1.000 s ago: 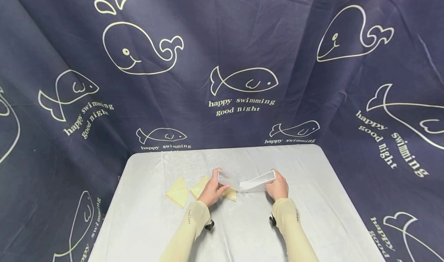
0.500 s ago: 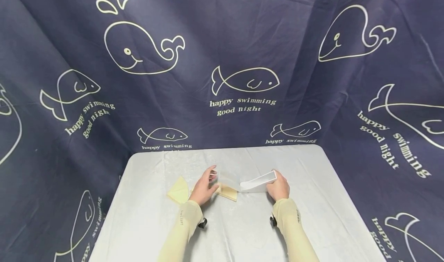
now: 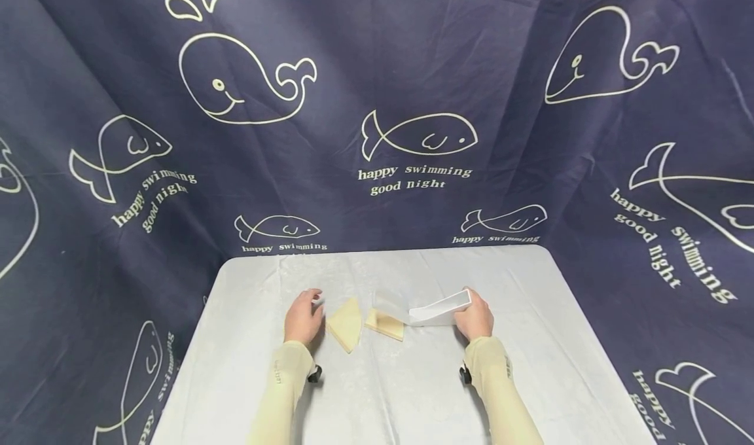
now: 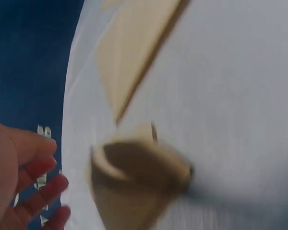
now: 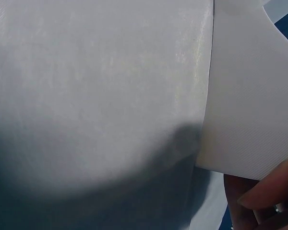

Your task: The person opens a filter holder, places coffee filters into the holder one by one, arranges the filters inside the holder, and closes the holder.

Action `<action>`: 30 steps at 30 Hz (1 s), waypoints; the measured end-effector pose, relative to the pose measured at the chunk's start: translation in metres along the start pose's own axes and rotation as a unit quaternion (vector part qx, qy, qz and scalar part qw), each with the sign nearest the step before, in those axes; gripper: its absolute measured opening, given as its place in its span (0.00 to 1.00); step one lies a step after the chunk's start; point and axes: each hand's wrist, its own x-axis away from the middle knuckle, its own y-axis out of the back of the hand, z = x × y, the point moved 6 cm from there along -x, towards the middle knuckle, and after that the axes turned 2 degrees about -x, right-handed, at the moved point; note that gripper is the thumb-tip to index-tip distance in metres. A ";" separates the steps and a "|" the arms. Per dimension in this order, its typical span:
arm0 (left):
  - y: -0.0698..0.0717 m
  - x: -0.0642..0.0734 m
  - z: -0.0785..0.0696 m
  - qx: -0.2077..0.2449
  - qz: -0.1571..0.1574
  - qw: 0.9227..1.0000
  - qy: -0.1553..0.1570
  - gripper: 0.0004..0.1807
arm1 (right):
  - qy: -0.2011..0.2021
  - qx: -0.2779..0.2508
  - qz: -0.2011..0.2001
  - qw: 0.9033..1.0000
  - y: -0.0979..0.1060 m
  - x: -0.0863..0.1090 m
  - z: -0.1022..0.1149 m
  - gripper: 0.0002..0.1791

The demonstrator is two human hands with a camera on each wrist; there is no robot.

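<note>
My right hand [image 3: 476, 317] grips the right end of a white, open-topped holder [image 3: 438, 309] with a see-through part on its left. In the right wrist view, the thumb [image 5: 273, 184] lies at the holder's corner [image 5: 254, 96]. My left hand [image 3: 303, 317] is over the table's left half, fingers loosely spread and holding nothing. Beside it lies a tan paper coffee filter [image 3: 346, 324]; another filter [image 3: 385, 324] sits near the holder. In the left wrist view, a puffed-open filter [image 4: 134, 187] is closest to the left hand, with a flat filter [image 4: 134, 52] beyond.
A pale grey cloth covers the table [image 3: 377, 399]. Dark blue curtains [image 3: 330, 52] with fish and whale outlines hang behind it and at both sides.
My left hand has let go of the holder's see-through side and moved left across the filters, uncovering the middle one. The right hand and holder have stayed nearly still.
</note>
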 end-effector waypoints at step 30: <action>0.021 0.027 0.070 -0.027 0.050 0.986 0.156 0.24 | -0.008 -0.009 0.015 1.000 0.000 0.001 0.003 0.24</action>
